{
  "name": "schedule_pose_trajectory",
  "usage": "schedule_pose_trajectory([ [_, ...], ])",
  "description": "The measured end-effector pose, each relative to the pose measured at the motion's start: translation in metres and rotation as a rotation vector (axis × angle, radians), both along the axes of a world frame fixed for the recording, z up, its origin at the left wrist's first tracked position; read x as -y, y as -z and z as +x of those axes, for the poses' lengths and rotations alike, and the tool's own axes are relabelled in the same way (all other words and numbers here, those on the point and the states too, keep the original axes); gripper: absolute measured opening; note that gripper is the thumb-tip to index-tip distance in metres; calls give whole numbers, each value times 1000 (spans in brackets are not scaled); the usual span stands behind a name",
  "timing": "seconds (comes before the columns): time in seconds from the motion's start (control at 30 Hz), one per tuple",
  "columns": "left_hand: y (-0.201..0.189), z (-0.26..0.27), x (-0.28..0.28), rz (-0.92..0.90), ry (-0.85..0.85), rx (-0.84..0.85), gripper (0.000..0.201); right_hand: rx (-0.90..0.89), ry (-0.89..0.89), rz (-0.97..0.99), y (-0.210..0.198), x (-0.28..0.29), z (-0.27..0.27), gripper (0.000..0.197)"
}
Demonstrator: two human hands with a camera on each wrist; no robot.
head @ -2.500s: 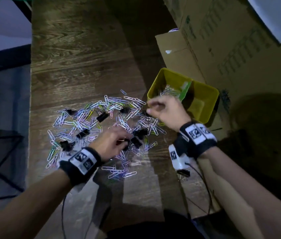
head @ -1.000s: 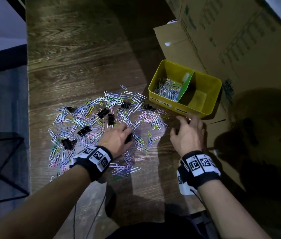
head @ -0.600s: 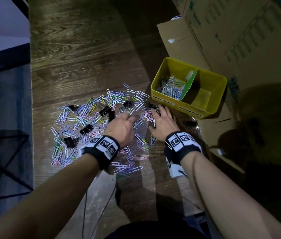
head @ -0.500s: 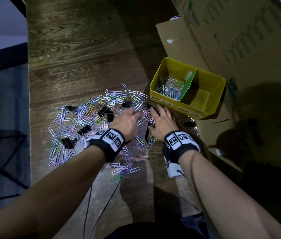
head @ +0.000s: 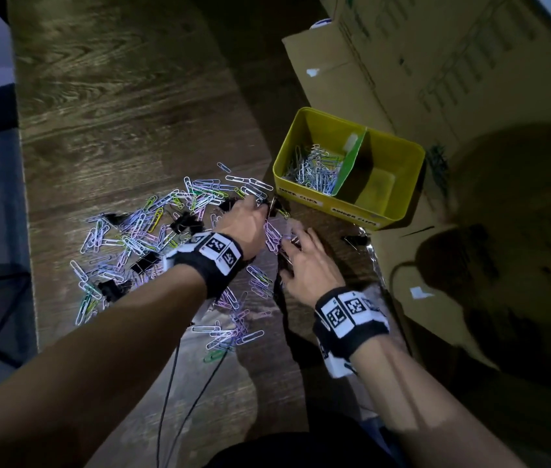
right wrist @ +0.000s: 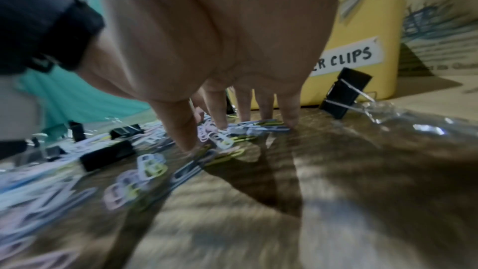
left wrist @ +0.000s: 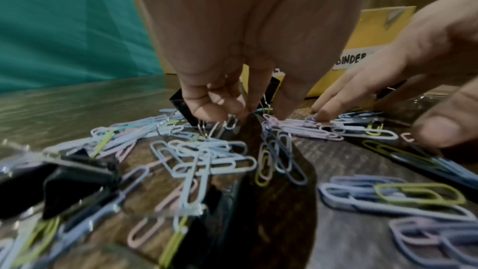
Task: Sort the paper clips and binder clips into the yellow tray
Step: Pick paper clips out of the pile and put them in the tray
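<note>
We see both hands low over the scattered clips (head: 152, 238) on the wooden tabletop (head: 115, 106); the left hand (head: 243, 221) has its fingers curled down at the pile's far edge, and from the left wrist view its fingertips (left wrist: 222, 109) pinch the wire handles of a black binder clip (left wrist: 181, 99) among paper clips; so that grip is closed on the binder clip. The right hand (head: 308, 265) lies just beside it with fingers spread and straight, tips (right wrist: 220, 122) pressing on pastel paper clips (right wrist: 258, 126); that grip is open and holds nothing. The tray (head: 405, 184) stands just beyond the hands, against a cardboard box (head: 436, 69); a green divider (head: 351, 163) splits it; the left compartment holds a heap of paper clips (head: 314, 167), the right one looks bare. Another binder clip (right wrist: 344, 91) stands near the tray's front wall, beside crinkled clear plastic (right wrist: 413, 118).
</note>
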State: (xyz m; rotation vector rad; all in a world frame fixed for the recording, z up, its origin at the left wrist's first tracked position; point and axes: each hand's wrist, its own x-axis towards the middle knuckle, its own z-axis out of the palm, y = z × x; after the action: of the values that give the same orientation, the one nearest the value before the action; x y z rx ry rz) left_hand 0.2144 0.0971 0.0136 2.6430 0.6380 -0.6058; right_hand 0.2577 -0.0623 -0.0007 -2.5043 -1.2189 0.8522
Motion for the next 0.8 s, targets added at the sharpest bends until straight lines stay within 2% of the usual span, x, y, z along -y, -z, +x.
schedule_pose_trajectory([
  [0.1,7,-11,3,-21,5,49,52,8,-1,8,1,6,-9,57],
  [0.2,9,-13,4,-44,-96,208,52,5,21,10,-3,2,-2,58],
  [0.3,6,2,4,-99,-188,261,62,25,-16,-18,-7,-7,7,55],
  [0.47,11,24,1,-140,-242,240,45,51,-30,-77,-13,-20,12,50],
  [0.6,10,23,-5,-141,-207,330,31,69,-22,-44,-15,-25,18,49],
  [0.7,8,21,-16,-105,-313,366,27,39,-74,-51,-13,-30,21,50],
  [0.8,8,24,-30,-104,-466,319,32,10,-166,-101,-9,-34,20,55],
])
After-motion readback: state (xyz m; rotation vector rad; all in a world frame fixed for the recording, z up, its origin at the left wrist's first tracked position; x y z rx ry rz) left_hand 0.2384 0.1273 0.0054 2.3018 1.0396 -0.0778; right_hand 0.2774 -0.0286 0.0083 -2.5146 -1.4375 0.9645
